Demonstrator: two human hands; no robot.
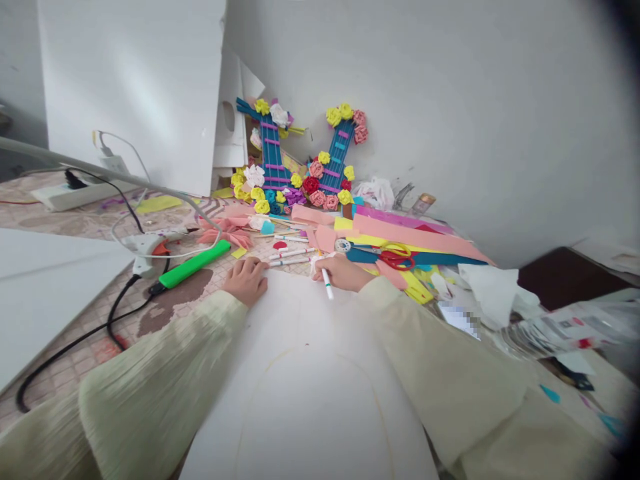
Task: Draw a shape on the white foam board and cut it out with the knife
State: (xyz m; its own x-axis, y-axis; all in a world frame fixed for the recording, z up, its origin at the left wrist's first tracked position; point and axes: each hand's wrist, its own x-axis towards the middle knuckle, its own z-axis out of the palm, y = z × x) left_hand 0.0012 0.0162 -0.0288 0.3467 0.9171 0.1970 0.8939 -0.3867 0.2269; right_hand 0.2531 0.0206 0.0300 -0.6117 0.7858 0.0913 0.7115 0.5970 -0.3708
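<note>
The fingers of the right hand (343, 272) close round a white marker (327, 285), its green end toward six o'clock over the big white sheet (310, 373). At nine o'clock the left hand (245, 280) curls on the sheet's far edge; whether it is pinching or pressing cannot be told. The marker is probably light and stiff, best pinched mid-barrel. The fingertips are hidden, and the sheet's faint drawn curve barely shows.

**Matt paper, glossy plastic, crinkled cloth**

The white sheet (310, 373) looks like smooth, matt paper or thin board. The marker (327, 283) is smooth white plastic with a green band. The sleeves (165, 373) are pale cloth, finely crinkled. The scissors (395, 255) have glossy red plastic handles. The green stick (195, 265) and the glue gun (150, 250) are shiny plastic, and the cable (75, 343) is dull black. The pink strips (410, 233) and rolled flowers (310, 185) look like matt paper or foam. The wall (475, 120) is matt white.
</note>
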